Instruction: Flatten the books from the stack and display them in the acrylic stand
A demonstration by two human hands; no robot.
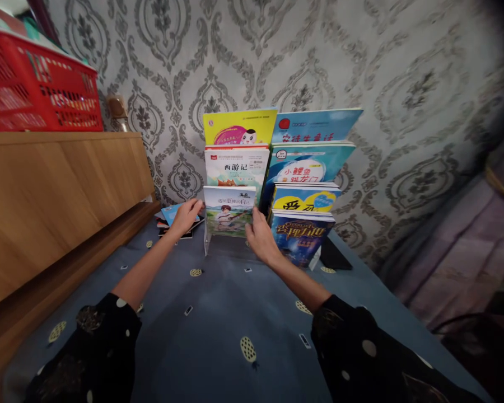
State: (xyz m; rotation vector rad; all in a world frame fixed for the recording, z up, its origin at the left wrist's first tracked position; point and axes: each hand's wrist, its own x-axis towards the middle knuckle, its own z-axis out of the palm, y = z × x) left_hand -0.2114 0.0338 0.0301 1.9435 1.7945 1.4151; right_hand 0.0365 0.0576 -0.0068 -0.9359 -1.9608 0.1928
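Observation:
A thin book [229, 215] with a pale cover and a drawn figure playing a guitar stands at the front left of a clear stepped rack [227, 246]. My right hand [261, 238] is closed on its right edge, thumb towards the front. Just off the same book's left edge is my left hand [187, 217], fingers bent and a little apart, holding nothing visible. Behind stand a white book [237, 162] and a yellow book [235, 126]. The right column has a dark blue book [300, 238], a yellow-and-blue book [302, 198], a teal book [311, 162] and a light blue book [319, 124].
Several loose books [170, 215] lie behind my left hand. A black flat object [335, 254] lies right of the rack. Blue patterned cloth [185, 347] covers the surface. At left stands a wooden cabinet [67, 196] with a red basket [46, 84]; a purple curtain [449, 246] hangs right.

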